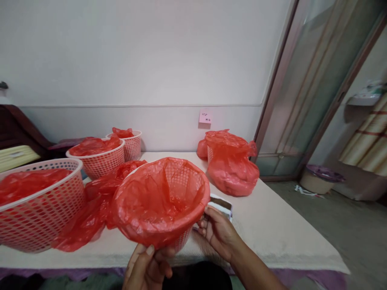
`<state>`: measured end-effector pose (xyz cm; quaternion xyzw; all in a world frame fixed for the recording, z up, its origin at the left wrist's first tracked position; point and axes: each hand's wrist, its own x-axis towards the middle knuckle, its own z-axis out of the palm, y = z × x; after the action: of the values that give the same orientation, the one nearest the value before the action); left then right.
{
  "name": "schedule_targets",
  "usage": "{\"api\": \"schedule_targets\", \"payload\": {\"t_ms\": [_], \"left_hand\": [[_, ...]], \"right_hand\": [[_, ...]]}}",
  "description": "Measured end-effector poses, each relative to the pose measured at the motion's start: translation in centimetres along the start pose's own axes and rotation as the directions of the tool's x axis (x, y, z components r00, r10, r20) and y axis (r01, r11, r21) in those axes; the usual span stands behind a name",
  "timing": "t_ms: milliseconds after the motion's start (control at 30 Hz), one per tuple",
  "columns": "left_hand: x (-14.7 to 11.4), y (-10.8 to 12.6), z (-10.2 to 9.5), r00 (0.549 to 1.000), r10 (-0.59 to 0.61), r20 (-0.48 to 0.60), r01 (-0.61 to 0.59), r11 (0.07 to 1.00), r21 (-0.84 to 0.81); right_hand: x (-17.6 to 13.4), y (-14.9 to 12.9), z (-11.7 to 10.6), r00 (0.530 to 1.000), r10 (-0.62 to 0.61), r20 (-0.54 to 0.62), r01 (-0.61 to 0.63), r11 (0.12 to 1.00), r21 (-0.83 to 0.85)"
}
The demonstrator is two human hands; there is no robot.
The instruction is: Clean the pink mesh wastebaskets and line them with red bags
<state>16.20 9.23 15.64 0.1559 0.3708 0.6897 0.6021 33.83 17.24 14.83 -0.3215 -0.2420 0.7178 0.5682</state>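
A pink mesh basket [183, 240] is tilted toward me at the middle of the table, lined with a red plastic bag [161, 201] that is folded outward over the rim. My left hand [148, 268] pinches the bag's edge at the near side, with the thumb on top. At the right side of the rim, my right hand [219, 233] has the bag's edge between thumb and fingers. Loose red bags [87, 221] lie just left of this basket. Some of both hands' fingers are hidden under the bag and rim.
On the left stand a large basket [36, 201], a middle basket [102, 161] and a small basket [133, 145], each with red plastic inside. A full red bag [232, 173] sits at the back right, near a small striped item [222, 206]. A bin [319, 181] is on the floor.
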Motion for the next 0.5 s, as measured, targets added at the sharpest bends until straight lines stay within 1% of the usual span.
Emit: {"api": "schedule_targets", "payload": {"t_ms": [133, 267, 333, 400, 467, 500], "left_hand": [[0.4, -0.1, 0.3, 1.0, 0.017, 0.009, -0.017, 1.0, 0.013], [0.8, 0.1, -0.2, 1.0, 0.007, 0.021, -0.008, 0.999, 0.032], [1.0, 0.1, -0.6, 0.999, -0.008, 0.038, 0.006, 0.999, 0.048], [1.3, 0.1, -1.0, 0.998, -0.022, 0.055, 0.019, 0.998, 0.064], [1.4, 0.0, -1.1, 0.998, -0.021, 0.061, 0.017, 0.998, 0.061], [1.4, -0.1, -1.1, 0.998, -0.017, 0.061, 0.014, 0.998, 0.054]], "right_hand": [[0.1, -0.1, -0.4, 1.0, 0.011, -0.016, -0.013, 0.994, -0.108], [-0.1, -0.9, -1.5, 0.994, -0.044, -0.105, 0.025, 0.983, -0.181], [-0.5, -2.1, -1.5, 0.982, -0.116, -0.147, 0.08, 0.969, -0.234], [-0.8, -3.5, -0.8, 0.958, -0.239, -0.161, 0.175, 0.926, -0.336], [-0.7, -5.0, 0.2, 0.921, -0.366, -0.135, 0.264, 0.839, -0.475], [-0.5, -5.6, 0.8, 0.904, -0.412, -0.116, 0.286, 0.784, -0.551]]}}
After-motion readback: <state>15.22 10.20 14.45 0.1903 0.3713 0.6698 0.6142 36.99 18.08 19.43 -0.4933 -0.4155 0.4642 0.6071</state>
